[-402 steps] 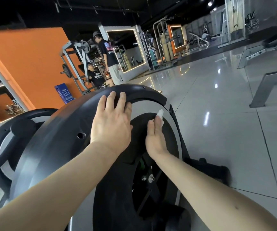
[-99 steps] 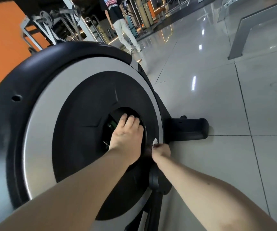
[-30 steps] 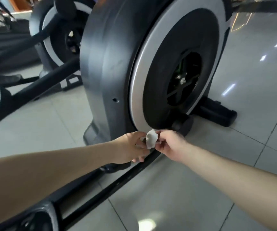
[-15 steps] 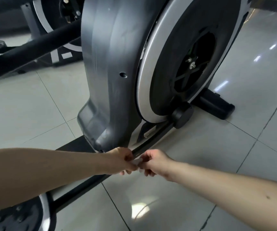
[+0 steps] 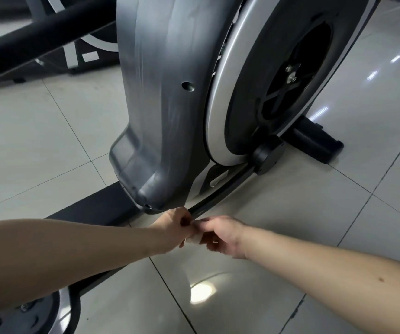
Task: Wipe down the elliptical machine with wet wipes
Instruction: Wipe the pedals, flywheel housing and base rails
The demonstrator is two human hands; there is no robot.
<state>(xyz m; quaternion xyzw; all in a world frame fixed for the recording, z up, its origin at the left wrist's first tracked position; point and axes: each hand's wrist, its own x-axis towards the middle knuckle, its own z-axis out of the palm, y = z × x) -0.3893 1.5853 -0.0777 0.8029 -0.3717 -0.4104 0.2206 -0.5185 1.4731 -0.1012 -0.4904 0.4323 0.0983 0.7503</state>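
Meeting near elliptical housing, left hand touches right hand.

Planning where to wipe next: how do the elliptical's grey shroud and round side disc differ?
The grey shroud is streaky grey with one small hole; the side disc is black inside a pale ring. The shroud is a tall curved band; the disc is round with an open hub showing bolts. Both belong to one housing.

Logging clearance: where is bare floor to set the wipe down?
Bare tile: left of the housing, below the black bar, and right of the stabiliser foot. Crowded under the housing, where left hand and right hand pinch the wipe by the rail.
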